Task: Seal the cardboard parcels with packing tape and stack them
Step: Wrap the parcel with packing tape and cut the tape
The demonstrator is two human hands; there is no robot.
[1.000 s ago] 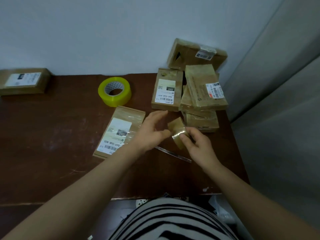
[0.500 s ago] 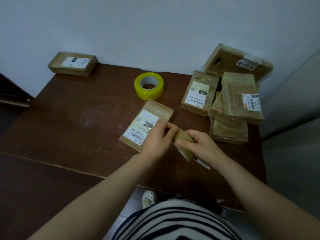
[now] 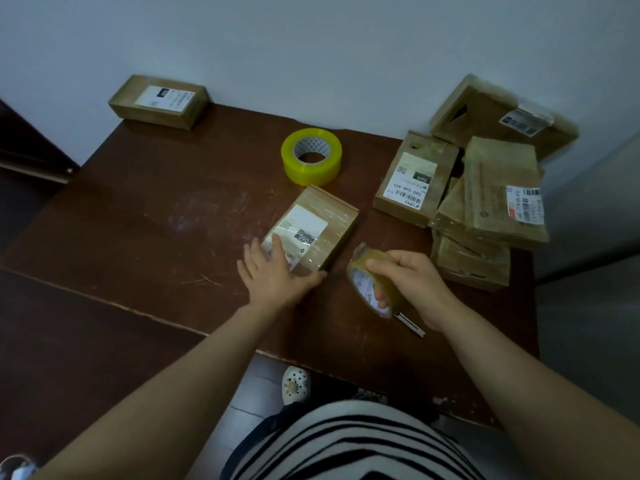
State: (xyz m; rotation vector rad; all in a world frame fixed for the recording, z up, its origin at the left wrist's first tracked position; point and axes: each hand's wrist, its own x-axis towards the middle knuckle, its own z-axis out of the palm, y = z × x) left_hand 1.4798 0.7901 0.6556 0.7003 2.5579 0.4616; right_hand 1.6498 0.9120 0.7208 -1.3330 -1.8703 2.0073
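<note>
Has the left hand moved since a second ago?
Yes. The left hand has let go of the held tape roll and shifted left, now flat on the near end of the labelled parcel by the yellow roll.

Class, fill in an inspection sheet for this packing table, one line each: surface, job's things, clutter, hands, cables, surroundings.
Surface: dark wooden table, scratched and scuffed.
Job's things: labelled parcel flat at centre; yellow tape roll behind it; tan tape roll in hand; pile of parcels at the right edge; lone parcel at the far left corner.
Clutter: thin metal strip on the table by the right wrist; cannot tell what it is.
Hands: left hand flat on the labelled parcel's near end; right hand grips the tan tape roll.
Cables: nothing seen.
Surroundings: pale wall behind; shoe on the floor.
</note>
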